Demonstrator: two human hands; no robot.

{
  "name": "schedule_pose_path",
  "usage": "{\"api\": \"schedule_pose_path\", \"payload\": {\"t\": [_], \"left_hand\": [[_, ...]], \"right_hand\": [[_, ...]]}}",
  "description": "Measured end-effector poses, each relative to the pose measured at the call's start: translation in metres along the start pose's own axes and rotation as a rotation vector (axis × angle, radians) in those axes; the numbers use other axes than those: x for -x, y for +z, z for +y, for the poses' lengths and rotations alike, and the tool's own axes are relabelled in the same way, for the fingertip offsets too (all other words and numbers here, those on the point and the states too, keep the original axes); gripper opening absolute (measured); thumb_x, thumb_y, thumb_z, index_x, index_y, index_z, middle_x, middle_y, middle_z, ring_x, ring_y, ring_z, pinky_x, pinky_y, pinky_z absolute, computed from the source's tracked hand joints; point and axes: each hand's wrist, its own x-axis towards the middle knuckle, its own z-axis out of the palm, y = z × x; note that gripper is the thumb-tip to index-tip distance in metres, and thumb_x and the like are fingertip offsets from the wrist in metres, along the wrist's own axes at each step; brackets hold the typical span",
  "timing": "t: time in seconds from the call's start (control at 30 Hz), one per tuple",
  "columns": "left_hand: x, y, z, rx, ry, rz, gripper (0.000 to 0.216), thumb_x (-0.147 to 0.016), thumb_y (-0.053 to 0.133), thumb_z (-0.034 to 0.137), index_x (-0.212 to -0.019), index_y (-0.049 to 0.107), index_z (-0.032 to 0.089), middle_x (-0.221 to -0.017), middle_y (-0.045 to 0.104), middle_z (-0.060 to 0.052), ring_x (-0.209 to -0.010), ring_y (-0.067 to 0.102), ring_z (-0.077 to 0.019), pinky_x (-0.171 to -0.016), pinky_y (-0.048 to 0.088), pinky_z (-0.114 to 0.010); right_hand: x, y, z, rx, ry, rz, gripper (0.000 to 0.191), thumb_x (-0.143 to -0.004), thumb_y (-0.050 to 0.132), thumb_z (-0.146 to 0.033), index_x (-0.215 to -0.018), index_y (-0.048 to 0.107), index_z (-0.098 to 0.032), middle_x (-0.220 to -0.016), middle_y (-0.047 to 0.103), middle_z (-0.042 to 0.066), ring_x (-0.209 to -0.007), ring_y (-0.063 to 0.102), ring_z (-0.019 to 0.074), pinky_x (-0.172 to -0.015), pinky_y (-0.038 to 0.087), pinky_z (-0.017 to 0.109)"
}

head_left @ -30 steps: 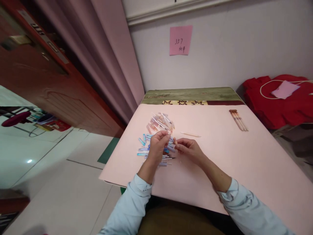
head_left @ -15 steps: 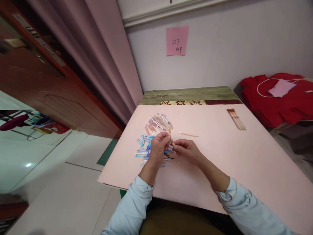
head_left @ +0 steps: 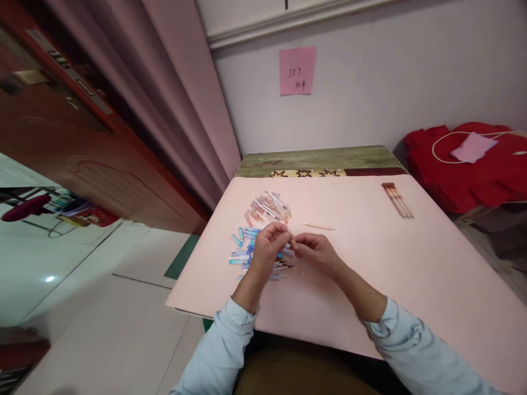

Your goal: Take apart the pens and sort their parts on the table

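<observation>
Between my two hands, over the near side of the piles, is a small brownish patterned pen barrel (head_left: 292,240). My left hand (head_left: 267,246) pinches its upper end with thumb and forefinger. At the lower end, the fingers of my right hand (head_left: 319,253) are closed on the same barrel. Behind the left hand lies a pile of clear and brownish pen parts (head_left: 268,206) with white refills. Blue pen parts (head_left: 237,253) spread around and partly under that hand. A slim pale pen-like stick (head_left: 318,225) lies alone beyond my right hand.
Several pens with brown tops (head_left: 397,201) lie side by side at the right of the pink-covered table (head_left: 370,258). A red cloth (head_left: 453,170) with a white cable and pink paper is beyond the right edge. A wooden door (head_left: 102,164) stands at the left.
My left fingertips have shifted slightly right along the barrel, closer to the right hand. The right hand stays nearly in place. The piles look the same.
</observation>
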Motion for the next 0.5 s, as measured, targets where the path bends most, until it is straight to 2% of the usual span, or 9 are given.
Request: {"api": "schedule_pose_path", "payload": {"t": [0.27,0.4,0.5], "left_hand": [[0.0024,-0.0022,0.0036,-0.043,0.050,-0.043,0.023,-0.078,0.071,0.032,-0.088,0.059,0.016,-0.068,0.067,-0.002,-0.058,0.057,-0.0108,-0.055,0.040,-0.022],[0.0022,-0.0044,0.0010,-0.035,0.066,-0.020,0.023,-0.077,0.071,0.032,-0.090,0.060,0.015,-0.072,0.066,-0.001,-0.058,0.054,-0.0089,-0.055,0.040,-0.021],[0.0016,-0.0065,-0.0030,-0.054,0.061,0.017,0.022,-0.077,0.070,0.033,-0.089,0.062,0.016,-0.076,0.064,0.000,-0.057,0.049,-0.0071,-0.055,0.039,-0.021]], "right_hand": [[-0.0002,-0.0002,-0.0013,-0.055,-0.021,-0.037,0.030,-0.075,0.077,-0.043,-0.089,0.072,-0.017,-0.073,0.062,0.001,-0.066,0.052,0.0129,-0.065,0.042,0.029],[-0.0002,-0.0011,0.0001,-0.059,-0.007,-0.023,0.028,-0.076,0.077,-0.042,-0.091,0.073,-0.018,-0.071,0.063,0.001,-0.063,0.050,0.0121,-0.063,0.042,0.028],[-0.0004,-0.0027,0.0007,-0.048,0.016,0.004,0.029,-0.078,0.076,-0.042,-0.095,0.074,-0.019,-0.077,0.068,0.003,-0.063,0.052,0.0119,-0.063,0.043,0.028]]}}
